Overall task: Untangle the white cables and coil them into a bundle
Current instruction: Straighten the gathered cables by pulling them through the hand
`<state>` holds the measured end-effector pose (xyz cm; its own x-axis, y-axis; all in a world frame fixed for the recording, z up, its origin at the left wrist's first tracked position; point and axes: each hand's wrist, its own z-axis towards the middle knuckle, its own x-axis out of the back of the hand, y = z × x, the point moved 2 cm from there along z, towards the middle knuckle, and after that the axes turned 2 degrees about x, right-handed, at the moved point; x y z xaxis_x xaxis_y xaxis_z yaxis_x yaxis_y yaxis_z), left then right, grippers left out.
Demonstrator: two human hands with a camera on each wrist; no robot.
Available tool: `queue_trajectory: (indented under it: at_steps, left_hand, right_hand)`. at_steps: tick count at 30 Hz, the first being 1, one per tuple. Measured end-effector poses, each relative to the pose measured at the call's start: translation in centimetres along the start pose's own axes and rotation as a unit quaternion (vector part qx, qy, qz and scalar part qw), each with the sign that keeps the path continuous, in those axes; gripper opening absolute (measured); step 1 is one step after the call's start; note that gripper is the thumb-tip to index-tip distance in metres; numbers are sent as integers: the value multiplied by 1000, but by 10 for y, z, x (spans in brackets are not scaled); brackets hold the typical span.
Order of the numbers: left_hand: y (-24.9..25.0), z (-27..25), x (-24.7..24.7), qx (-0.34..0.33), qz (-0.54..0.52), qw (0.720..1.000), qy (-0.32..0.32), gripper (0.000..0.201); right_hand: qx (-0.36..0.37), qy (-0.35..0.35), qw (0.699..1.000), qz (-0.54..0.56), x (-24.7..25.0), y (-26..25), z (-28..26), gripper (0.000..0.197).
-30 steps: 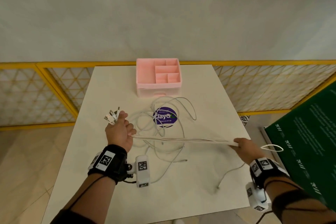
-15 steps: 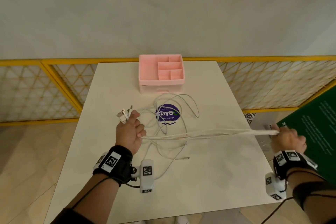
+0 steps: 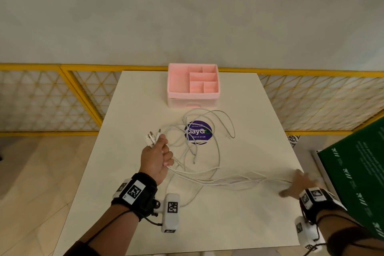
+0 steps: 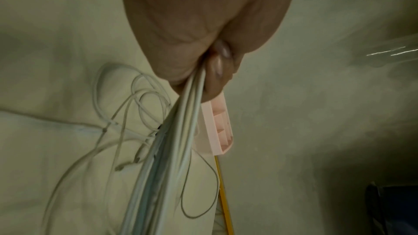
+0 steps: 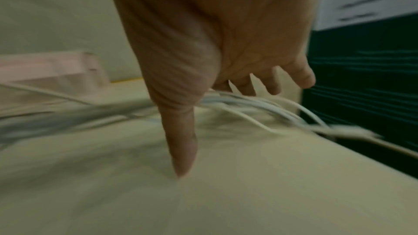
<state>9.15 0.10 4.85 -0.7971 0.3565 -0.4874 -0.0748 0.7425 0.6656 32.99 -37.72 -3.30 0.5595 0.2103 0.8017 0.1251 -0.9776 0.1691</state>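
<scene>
Several white cables (image 3: 207, 178) lie in loose loops on the cream table (image 3: 228, 224). My left hand (image 3: 158, 156) grips a bunch of them near their plug ends (image 3: 152, 138), which stick out past my knuckles. The left wrist view shows the cable strands (image 4: 181, 131) running out of my fist. From there the strands run slack to the right edge. My right hand (image 3: 299, 185) hovers over them with fingers spread and blurred. Its thumb (image 5: 183, 146) points down at the table, and the cable strands (image 5: 260, 108) pass under the fingers without being held.
A pink compartment box (image 3: 193, 87) stands at the table's far edge. A purple round sticker (image 3: 198, 133) lies under the loops. A green board (image 3: 357, 176) leans by the right edge. Yellow mesh fencing (image 3: 52, 100) surrounds the table.
My right hand has let go of the stretched cables and come back over the table's right edge with fingers spread. The strands now lie slack. My left hand keeps its grip.
</scene>
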Motion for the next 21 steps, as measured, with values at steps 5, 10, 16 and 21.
queue_trajectory:
  at_steps: [5,10,16,21]
  left_hand:
    - [-22,1,12,41,1,999,33,32]
    - [-31,-5,11,34,-2,998,47,31]
    - [-19,2,33,39,-83,994,61,24]
    - [-33,2,48,24,-45,994,99,32]
  right_hand:
    - [341,15,940,21,30,-118,-79,114]
    - [514,-80,836,176,17,-234,-175,77]
    - [521,-30,841,141,-20,-261,-185,40]
    - [537,-25,840,72,-44,-242,-176,42]
